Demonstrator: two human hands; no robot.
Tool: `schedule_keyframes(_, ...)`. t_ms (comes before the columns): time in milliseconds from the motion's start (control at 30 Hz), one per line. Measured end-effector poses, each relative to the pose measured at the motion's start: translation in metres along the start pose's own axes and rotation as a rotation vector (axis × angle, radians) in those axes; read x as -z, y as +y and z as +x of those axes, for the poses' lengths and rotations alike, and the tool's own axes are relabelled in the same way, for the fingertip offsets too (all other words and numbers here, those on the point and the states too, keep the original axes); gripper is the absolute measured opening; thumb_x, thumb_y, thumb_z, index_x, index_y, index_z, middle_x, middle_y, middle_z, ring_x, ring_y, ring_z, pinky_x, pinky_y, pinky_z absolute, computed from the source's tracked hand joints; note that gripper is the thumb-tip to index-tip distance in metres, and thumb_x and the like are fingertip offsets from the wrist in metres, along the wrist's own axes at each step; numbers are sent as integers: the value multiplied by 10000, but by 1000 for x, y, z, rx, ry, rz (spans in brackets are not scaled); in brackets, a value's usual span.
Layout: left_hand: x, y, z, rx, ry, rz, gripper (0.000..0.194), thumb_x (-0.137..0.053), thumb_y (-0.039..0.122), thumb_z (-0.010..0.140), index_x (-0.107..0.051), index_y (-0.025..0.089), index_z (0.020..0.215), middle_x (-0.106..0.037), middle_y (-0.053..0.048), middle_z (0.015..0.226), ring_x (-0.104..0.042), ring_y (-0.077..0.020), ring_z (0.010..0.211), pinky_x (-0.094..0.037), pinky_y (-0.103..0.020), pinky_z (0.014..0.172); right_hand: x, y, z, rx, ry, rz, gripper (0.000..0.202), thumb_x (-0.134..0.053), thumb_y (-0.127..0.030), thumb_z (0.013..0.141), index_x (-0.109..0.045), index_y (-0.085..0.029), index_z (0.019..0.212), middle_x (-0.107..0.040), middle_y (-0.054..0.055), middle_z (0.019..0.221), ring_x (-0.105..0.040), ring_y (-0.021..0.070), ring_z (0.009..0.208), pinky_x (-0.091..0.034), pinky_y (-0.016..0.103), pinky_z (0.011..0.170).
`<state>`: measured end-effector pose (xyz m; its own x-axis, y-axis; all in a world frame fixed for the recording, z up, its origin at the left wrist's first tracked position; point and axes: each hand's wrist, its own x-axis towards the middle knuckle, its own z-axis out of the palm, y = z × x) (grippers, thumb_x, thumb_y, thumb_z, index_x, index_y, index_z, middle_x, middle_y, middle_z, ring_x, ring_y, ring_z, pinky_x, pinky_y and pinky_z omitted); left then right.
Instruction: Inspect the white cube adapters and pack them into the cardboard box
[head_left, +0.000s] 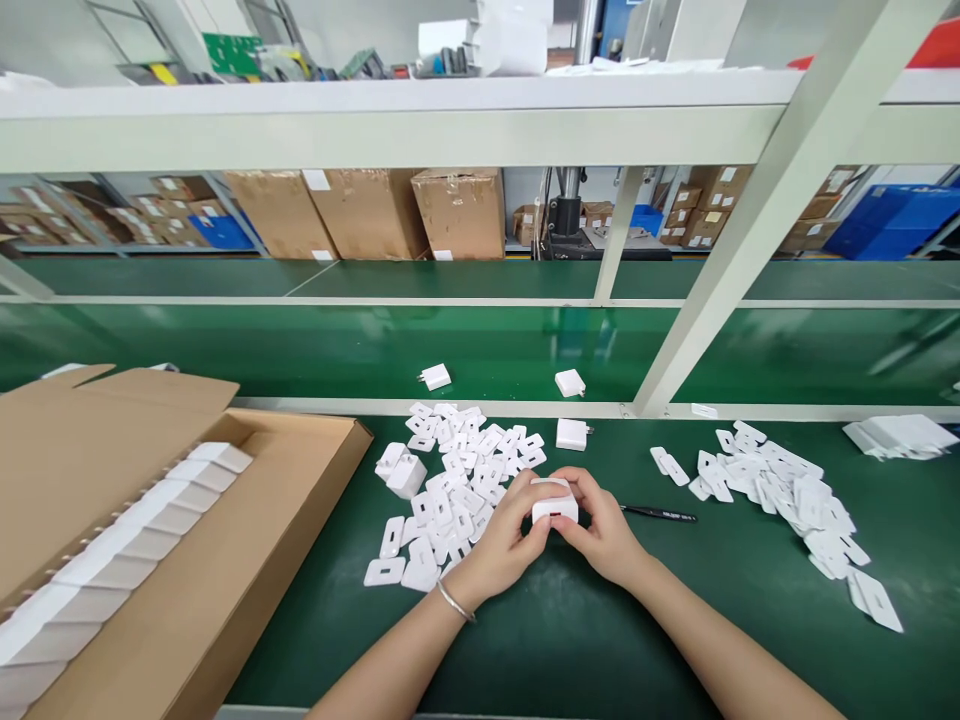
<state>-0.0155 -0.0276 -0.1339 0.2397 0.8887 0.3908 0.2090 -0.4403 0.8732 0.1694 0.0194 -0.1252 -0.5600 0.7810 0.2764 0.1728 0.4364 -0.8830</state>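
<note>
Both of my hands grip one white charger (555, 508) low over the green bench, its dark port slot facing me. My left hand (510, 535), with a bracelet at the wrist, closes round its left side. Fingers and thumb of my right hand (606, 532) press its right side. Beside my left hand spreads a heap of small white slotted plates (454, 495), and two white chargers (405, 475) stand at its left edge. Another charger (572, 434) lies just beyond my hands. To the right of my right hand is a slim black tool (660, 514), perhaps tweezers.
An open cardboard box (300, 500) at left holds a row of white pieces (150, 535). White flat pieces (787, 490) are scattered at right, near a white stack (900, 436). Behind the bench rail, a green belt (337, 350) carries two chargers. A slanted post (757, 230) rises at right.
</note>
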Motion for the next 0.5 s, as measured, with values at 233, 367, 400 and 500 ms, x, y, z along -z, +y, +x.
schedule_keyframes(233,4,3,-3,-78,-32,44,451,-281,439,1119,-486,332,1507,-506,-88,1171,-531,-240,1061,-481,-409,939,0,2,-1,142,52,-162,493,-633,-583,950,-501,-235,1272,-695,79,1073,-685,218,830,-544,328,700)
schedule_keyframes(367,0,-1,-3,-118,19,108,374,-366,389,1113,-620,324,1380,-510,-63,1063,-529,-203,925,-475,-341,817,0,2,-2,133,19,-89,430,-449,-603,1028,-516,-238,1247,-668,68,1026,-649,213,810,-525,339,711)
schedule_keyframes(400,-1,-2,-2,-129,32,115,355,-387,381,1109,-639,315,1350,-513,-58,1040,-524,-196,896,-470,-329,794,-1,3,-3,116,12,-60,421,-434,-605,1034,-524,-241,1225,-663,56,989,-638,207,789,-515,334,700)
schedule_keyframes(500,-2,-5,-2,-150,60,109,327,-423,387,1099,-640,286,1323,-538,-57,1021,-525,-191,859,-462,-318,759,-3,6,-3,58,10,8,407,-477,-619,1016,-531,-248,1173,-646,19,883,-600,186,702,-474,306,633)
